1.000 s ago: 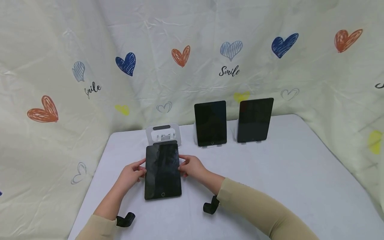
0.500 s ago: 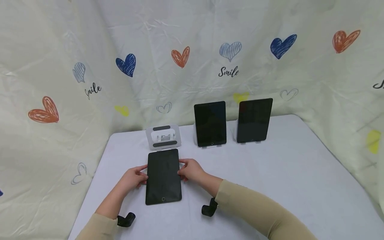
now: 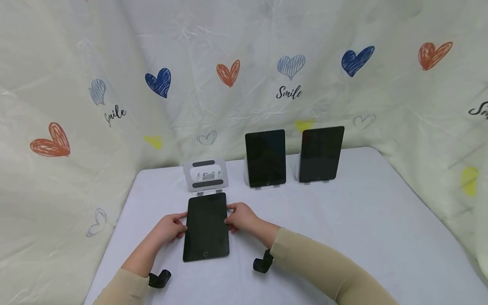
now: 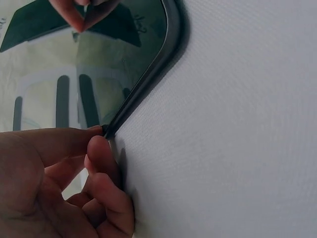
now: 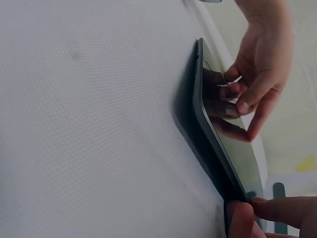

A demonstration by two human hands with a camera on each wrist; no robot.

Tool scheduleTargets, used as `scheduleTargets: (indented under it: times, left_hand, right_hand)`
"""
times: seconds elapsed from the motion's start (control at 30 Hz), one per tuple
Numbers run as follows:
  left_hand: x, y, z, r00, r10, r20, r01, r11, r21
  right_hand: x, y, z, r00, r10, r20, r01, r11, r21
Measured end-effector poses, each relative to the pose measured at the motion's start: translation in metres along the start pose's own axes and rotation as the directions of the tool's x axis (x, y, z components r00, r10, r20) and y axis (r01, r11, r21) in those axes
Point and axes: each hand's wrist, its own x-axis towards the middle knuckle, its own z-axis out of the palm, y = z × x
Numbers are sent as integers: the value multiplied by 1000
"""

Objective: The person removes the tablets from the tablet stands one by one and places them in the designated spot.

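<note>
A black tablet [image 3: 206, 228] lies low over the white cloth, home button toward me, its far edge just in front of a silver tablet stand [image 3: 208, 184]. On its left edge, my left hand [image 3: 168, 228] pinches the rim between thumb and fingers; the left wrist view shows thumb and fingertip meeting at the rim. My right hand [image 3: 242, 218] grips the opposite edge the same way. In the right wrist view, the tablet's side [image 5: 218, 148] shows above a dark shadow on the cloth. The stand holds no tablet, and its two dark pads are visible.
Two more black tablets, one in the middle [image 3: 265, 159] and one farther right [image 3: 321, 154], stand upright on stands along the back of the table [image 3: 343, 237]. Behind them hangs a pale curtain [image 3: 183, 110] printed with hearts. Black wrist cameras hang below both forearms.
Both hands have drawn the tablet away from the stand toward me and lowered it. The stand's lower pad and front lip, earlier covered, now show. The head view has shifted slightly.
</note>
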Motion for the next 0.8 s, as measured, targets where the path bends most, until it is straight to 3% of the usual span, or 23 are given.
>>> scheduleTargets:
  times: [0.27,0.63,0.8]
  left_hand:
    - [0,-2,-4,1000,2,31,-2,1000,12]
    - [0,-7,-3,998,36,49,-36,999,-3]
    - [-1,-5,-5,998,46,51,-47,999,7]
  right_hand:
    - [2,-4,-2,999,45,10,-44,997,-70]
    - [0,-1,-7,999,33,2,-32,981,-193]
    - [1,0,-10,999,35,16,-31,980,-198]
